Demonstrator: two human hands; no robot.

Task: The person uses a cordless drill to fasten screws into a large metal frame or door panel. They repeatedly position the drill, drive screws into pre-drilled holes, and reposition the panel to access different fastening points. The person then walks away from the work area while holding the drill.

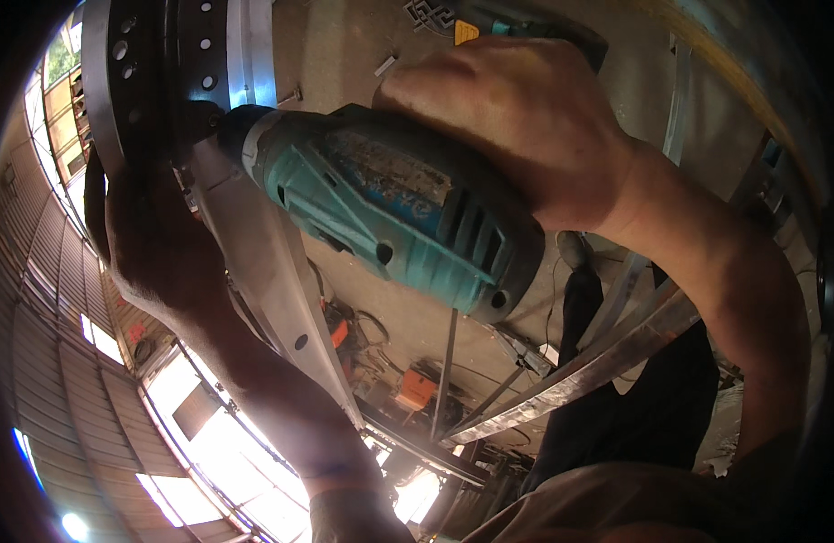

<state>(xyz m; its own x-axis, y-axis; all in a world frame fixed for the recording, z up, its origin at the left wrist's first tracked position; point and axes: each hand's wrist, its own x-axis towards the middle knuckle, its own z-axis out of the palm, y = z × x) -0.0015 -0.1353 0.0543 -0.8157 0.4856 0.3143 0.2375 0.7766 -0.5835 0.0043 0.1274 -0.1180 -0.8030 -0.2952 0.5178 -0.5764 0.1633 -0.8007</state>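
My right hand [517,127] is wrapped round a teal and black power drill [408,213], which lies across the middle of the view. Its dark chuck end points left and meets the lower edge of a black metal piece with rows of round holes [154,72]. Below that piece, my left hand [159,235] reaches up against it in deep shadow. The left fingers are hidden, so their grip does not show. Alongside the black piece runs a pale metal beam [254,262], which slants down past the drill's nose.
Orange machines [417,387] with cables stand on the floor below. A rusty metal bar [571,366] crosses near my legs. At the top are a dark case-like thing [544,32] and a yellow piece [467,33]. Corrugated walls [46,362] with bright openings bend round the left.
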